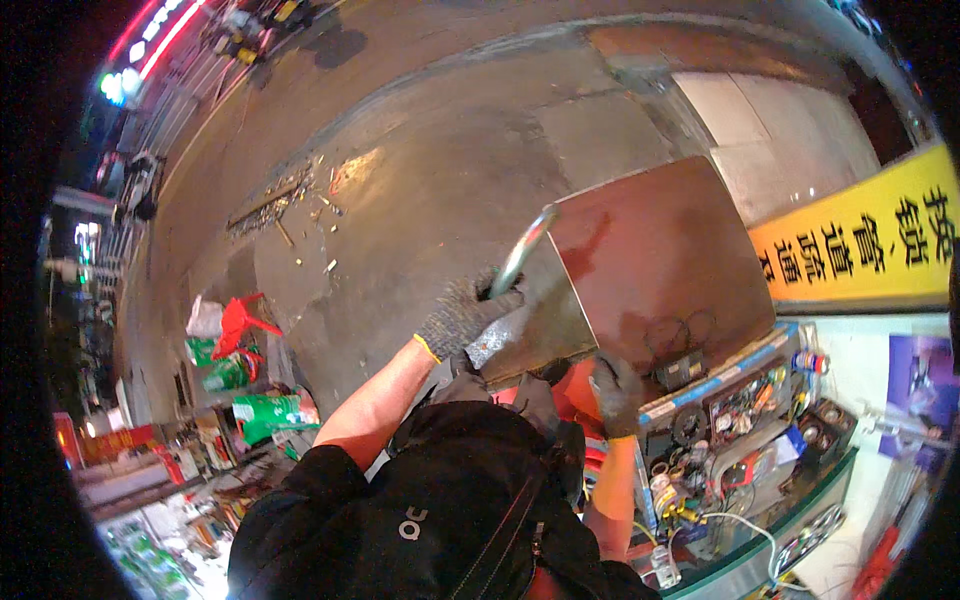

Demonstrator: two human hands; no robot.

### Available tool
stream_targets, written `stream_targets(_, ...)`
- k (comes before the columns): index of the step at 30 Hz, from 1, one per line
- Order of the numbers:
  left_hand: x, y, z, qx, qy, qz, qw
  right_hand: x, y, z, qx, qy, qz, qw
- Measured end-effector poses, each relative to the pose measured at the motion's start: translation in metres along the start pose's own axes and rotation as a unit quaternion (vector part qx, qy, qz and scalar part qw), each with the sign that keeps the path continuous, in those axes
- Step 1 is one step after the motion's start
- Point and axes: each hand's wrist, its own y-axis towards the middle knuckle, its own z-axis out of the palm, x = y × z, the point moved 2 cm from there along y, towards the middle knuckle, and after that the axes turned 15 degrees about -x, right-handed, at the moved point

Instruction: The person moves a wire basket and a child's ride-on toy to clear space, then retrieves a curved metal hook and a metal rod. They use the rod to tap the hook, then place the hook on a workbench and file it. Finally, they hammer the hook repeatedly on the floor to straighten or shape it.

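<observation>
A left hand in a grey knit glove (462, 318) wraps around a silvery, curved, metal-looking bar (528, 248) above grey pavement (400, 260); a firm, centred grip should steady it. Whether the grey-gloved right hand (617, 392) pinches anything is unclear. Nearby, a blue-edged open tray (716, 373) holds jumbled small hardware (762, 395).

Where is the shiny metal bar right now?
Just above centre in the head view, the shiny metal bar is in the gloved left hand, its far tip appearing beside the upper-left corner of the reddish-brown board.
</observation>
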Motion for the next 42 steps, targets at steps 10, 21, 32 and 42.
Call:
stream_targets(10, 0.058, -0.055, -0.219, -0.037, -0.376, 0.009, 0.926, 0.287, 0.032, 0.233, 0.231, -0.085, -0.430, 0.869)
stream_targets(21, 0.154, -0.136, -0.399, -0.278, -0.368, 0.090, 0.883, 0.450, -0.036, 0.385, 0.365, -0.059, -0.501, 0.783)
stream_targets(32, 0.190, -0.191, -0.470, -0.505, -0.075, 0.202, 0.836, 0.512, -0.069, 0.493, 0.456, -0.004, -0.600, 0.657)
stream_targets(42, 0.189, -0.162, -0.501, -0.592, -0.300, 0.110, 0.740, 0.563, -0.049, 0.583, 0.506, 0.046, -0.651, 0.563)
